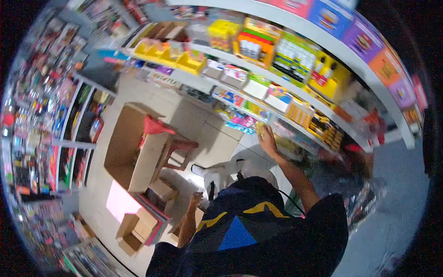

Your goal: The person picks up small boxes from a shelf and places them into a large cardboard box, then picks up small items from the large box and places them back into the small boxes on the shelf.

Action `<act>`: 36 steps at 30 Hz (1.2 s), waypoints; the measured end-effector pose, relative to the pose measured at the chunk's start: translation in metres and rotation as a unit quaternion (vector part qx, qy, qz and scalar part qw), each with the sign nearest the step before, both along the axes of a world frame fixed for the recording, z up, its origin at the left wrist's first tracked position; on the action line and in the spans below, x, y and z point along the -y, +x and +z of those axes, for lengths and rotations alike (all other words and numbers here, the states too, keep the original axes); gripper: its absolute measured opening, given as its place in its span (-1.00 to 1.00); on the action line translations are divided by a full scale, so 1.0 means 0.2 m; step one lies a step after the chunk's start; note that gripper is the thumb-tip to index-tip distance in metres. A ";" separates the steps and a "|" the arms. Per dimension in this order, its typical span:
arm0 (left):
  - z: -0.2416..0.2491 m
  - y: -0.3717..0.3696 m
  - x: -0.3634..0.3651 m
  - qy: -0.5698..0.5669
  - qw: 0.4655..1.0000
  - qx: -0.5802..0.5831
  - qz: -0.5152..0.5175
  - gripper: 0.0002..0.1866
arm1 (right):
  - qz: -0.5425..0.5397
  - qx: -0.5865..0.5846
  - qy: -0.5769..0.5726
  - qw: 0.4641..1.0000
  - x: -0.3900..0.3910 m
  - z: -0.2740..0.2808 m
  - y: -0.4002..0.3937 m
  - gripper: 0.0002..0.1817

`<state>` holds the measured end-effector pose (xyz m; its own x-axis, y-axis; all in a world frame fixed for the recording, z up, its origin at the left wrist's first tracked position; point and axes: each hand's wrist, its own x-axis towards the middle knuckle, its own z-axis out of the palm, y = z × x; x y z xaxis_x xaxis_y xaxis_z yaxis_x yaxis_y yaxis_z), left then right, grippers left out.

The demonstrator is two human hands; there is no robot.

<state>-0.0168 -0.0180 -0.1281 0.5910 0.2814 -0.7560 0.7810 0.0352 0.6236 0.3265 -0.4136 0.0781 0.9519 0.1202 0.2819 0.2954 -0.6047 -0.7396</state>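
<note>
My right hand (266,141) reaches forward to the lowest level of the shelf, its fingers bent around a small yellowish item (260,129) whose kind I cannot make out. Right beside those fingers hang or lie colourful packets (241,121) in blue, pink and yellow. Low at my left side, my left hand (196,199) is loosely curled, with nothing visible in it. A large open cardboard box (144,161) stands on the floor ahead of that hand.
A white shelf (263,99) holds boxed goods and yellow bins (190,62). Near my feet are a reddish stool (181,152) and a smaller open carton (134,231). Crowded racks (41,106) line the left. Clear plastic wrapping (367,203) lies on the right.
</note>
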 end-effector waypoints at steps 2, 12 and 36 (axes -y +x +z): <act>0.02 -0.06 -0.09 -0.059 0.988 0.139 0.013 -0.68 | 0.116 -0.062 0.008 0.991 -0.12 -0.05 -0.08 -0.76; 0.09 -0.45 -0.08 0.205 0.965 0.156 0.054 -0.70 | 0.376 -0.133 -0.035 0.916 -0.77 -0.08 -0.09 -0.73; 1.43 0.50 -1.42 0.560 0.802 0.197 -0.063 -0.29 | 0.556 0.049 -0.003 0.830 -2.62 0.41 -0.10 -0.85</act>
